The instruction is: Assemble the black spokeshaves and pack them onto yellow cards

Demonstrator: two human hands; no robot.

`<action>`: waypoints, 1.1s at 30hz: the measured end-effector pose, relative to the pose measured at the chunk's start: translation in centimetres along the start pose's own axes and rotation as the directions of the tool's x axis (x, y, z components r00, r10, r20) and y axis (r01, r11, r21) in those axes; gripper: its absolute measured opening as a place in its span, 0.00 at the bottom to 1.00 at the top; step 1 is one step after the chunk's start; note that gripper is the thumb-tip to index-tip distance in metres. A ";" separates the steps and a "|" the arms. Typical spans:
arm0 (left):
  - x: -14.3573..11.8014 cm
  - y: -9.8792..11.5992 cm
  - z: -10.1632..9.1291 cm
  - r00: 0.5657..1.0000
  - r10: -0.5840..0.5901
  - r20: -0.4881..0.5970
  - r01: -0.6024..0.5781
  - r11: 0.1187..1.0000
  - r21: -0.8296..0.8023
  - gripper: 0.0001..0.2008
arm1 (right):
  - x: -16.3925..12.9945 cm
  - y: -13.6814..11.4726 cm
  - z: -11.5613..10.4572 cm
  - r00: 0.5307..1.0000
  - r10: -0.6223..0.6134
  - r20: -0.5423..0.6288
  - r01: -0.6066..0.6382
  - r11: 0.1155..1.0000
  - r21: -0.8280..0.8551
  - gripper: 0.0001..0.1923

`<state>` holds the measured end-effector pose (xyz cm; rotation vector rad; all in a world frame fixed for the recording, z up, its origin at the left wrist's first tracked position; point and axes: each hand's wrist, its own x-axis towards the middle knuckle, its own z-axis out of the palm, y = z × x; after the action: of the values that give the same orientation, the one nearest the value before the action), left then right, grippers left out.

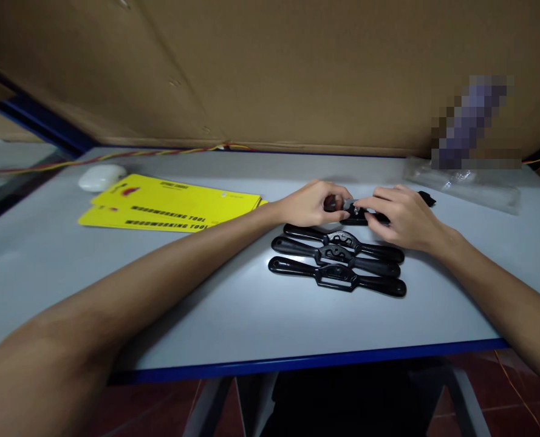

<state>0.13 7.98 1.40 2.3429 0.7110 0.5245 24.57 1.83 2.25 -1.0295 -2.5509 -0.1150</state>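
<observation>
My left hand is curled around the left part of a black spokeshave, thumb and fingers closing at its middle. From the other side, my right hand grips the same tool, its fingertips at the small metal screw and plate. Most of this spokeshave's handles are covered by my hands. Just in front, on the table, lie three more black spokeshaves in a row: a back one, a middle one and a front one. No blades can be made out in these three.
Yellow printed cards lie stacked at the left, near a white rounded object. A clear plastic bag rests at the back right beside a pixelated area. Twisted wires run along the cardboard wall. The table has a blue front edge.
</observation>
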 end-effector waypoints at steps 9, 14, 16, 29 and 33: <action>0.0 0.0 0.0 1.000 0.000 0.000 0.000 1.000 -0.010 0.15 | 0.3 -0.2 0.5 0.998 0.040 -0.058 -0.041 0.999 -0.001 0.14; 0.0 0.1 0.0 1.000 -0.001 -0.002 0.001 1.000 0.009 0.17 | 0.3 -0.4 0.5 0.998 0.037 -0.054 -0.036 0.999 0.005 0.13; 0.1 0.1 0.0 1.000 0.002 0.000 -0.002 1.000 0.011 0.17 | 0.3 -0.5 0.5 0.998 0.029 -0.057 -0.029 1.000 -0.005 0.13; 0.0 0.0 0.0 1.000 0.002 0.002 -0.002 1.000 -0.005 0.16 | 0.2 -0.5 0.4 0.998 -0.064 0.008 0.063 0.997 0.034 0.12; 0.1 0.0 0.0 1.000 0.005 -0.001 -0.005 1.000 0.008 0.18 | 0.2 -0.3 0.8 0.998 -0.004 -0.069 0.008 0.999 0.050 0.10</action>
<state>0.20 7.99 1.43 2.3524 0.7088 0.5262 24.00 1.94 1.57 -0.9821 -2.4822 -0.0857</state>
